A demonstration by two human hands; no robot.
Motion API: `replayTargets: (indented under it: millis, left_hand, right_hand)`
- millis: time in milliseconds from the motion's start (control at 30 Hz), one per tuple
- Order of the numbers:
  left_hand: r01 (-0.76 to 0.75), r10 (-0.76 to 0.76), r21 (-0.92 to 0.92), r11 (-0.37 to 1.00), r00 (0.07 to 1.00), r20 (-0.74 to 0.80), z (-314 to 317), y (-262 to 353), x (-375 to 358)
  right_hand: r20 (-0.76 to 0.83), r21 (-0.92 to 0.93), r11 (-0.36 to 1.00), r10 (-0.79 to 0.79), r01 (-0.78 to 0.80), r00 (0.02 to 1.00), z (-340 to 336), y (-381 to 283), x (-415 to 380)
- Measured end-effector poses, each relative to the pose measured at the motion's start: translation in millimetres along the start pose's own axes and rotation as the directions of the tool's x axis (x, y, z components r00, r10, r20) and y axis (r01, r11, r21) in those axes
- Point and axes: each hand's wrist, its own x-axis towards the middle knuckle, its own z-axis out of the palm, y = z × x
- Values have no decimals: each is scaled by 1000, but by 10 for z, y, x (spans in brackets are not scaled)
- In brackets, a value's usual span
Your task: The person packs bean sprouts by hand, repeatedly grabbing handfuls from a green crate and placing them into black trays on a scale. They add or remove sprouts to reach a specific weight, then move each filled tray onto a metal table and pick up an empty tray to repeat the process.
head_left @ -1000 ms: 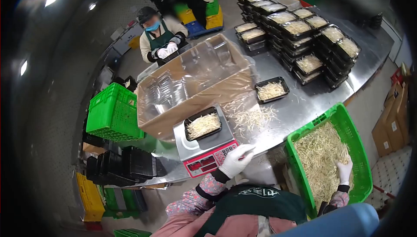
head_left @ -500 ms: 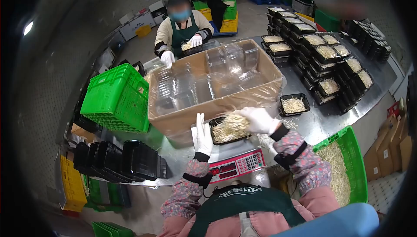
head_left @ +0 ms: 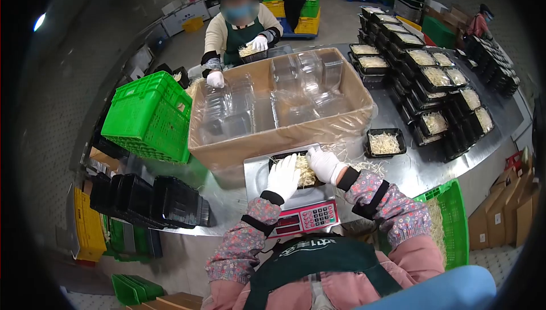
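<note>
Pale bean sprouts (head_left: 307, 178) fill a black plastic tray (head_left: 274, 161) on the metal plate of a red-fronted digital scale (head_left: 304, 219). My left hand (head_left: 284, 176), in a white glove, lies over the left part of the tray with its fingers stretched out flat on the sprouts. At the tray's right side is my gloved right hand (head_left: 326, 165), its fingers curled in against the sprouts. Whatever those fingers grip is hidden. The two hands partly cover the tray.
A cardboard box (head_left: 278, 139) of clear plastic lids stands ahead, with a co-worker (head_left: 242, 31) behind it. One filled tray (head_left: 385, 143) sits right, near stacked filled trays (head_left: 435, 77). Empty black trays (head_left: 151, 199) are left; a green crate (head_left: 455, 224) of sprouts is lower right.
My right hand has brought its bunch of sprouts down into the tray and moved slightly left. My left hand has gone from beside the tray to on top of the sprouts.
</note>
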Motion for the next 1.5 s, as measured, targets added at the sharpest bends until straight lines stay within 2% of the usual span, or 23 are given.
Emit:
replayTargets:
  millis: [133,267,333,400,467,533,600,633,667,733,800,900,1000,1033,1067,1133,1167,1200,1233,1267,1300,1333,1500]
  left_hand:
    - [34,-35,49,998,999,16,45,-4,-9]
    - [47,-47,67,997,999,-6,81,4,-50]
    - [47,-47,12,999,999,5,101,-60,-64]
    - [48,-47,-46,998,999,7,31,-57,-48]
    - [43,-43,11,999,999,14,-208,63,-52]
    - [81,-83,-47,996,996,-27,-383,37,-69]
    - [72,-155,-326,942,959,-236,-557,-52,-143]
    - [148,-328,-566,811,917,-229,-792,85,-201]
    - [120,-287,-463,878,906,-310,-812,-107,-287]
    - [256,-379,-373,892,874,-305,-916,-257,-443]
    - [353,-465,-377,856,843,-269,-861,-488,-603]
    - [469,-576,-436,768,803,-152,-700,-803,-749]
    - [420,-553,-505,754,821,-142,-488,-854,-554]
    - [383,-490,-434,816,855,-168,-424,-799,-438]
    - [404,-556,-556,726,821,-130,-353,-674,-248]
    - [286,-461,-581,762,870,-177,-145,-413,-27]
    - [275,-397,-519,809,907,-140,-142,-209,29]
    - [253,-332,-458,852,938,-99,-124,-87,32]
    - [27,-47,-110,994,983,-177,-28,-122,-18]
    - [-212,256,258,943,954,-154,67,-144,-41]
    - [27,-54,-149,989,981,-184,-18,26,-41]
    - [32,-78,-166,986,958,-276,21,41,-65]
    - [105,-94,30,994,964,-248,113,125,-93]
  right_hand:
    - [-113,-20,1000,5,-7,994,37,61,-53]
    - [-52,158,987,11,-3,999,-184,239,-201]
    - [82,163,976,134,-146,988,-320,503,-285]
    - [-115,238,967,116,-86,986,-422,896,-527]
    - [-119,393,903,237,-174,964,-562,1295,-811]
    - [-227,299,926,302,-228,926,-622,1643,-1100]
    - [-265,313,892,412,-327,872,-579,1924,-1408]
    - [-237,305,857,490,-415,839,-487,2027,-1528]
    - [-209,295,814,567,-501,797,-354,2135,-1679]
    - [38,79,846,526,-528,849,430,2643,-2155]
    - [437,-155,718,665,-678,605,197,2430,-2079]
    - [172,-69,809,586,-583,792,118,2357,-1855]
    - [-115,486,807,439,-335,891,-313,1729,-1107]
    - [-143,566,777,422,-276,895,-487,1368,-795]
    - [-209,631,757,376,-170,903,-475,1046,-548]
    - [-178,610,790,220,-68,959,-459,402,-151]
    - [-185,533,846,132,-13,974,-256,161,-41]
    - [-43,518,855,62,-31,997,-77,-32,54]
    - [30,344,939,-21,9,999,-71,-215,113]
    - [-2,241,970,-47,46,999,89,-270,105]
    - [17,331,942,-65,55,998,45,-196,91]
    - [33,416,908,-80,59,996,-12,-93,73]
    - [-2,443,896,-42,39,999,-89,156,-57]
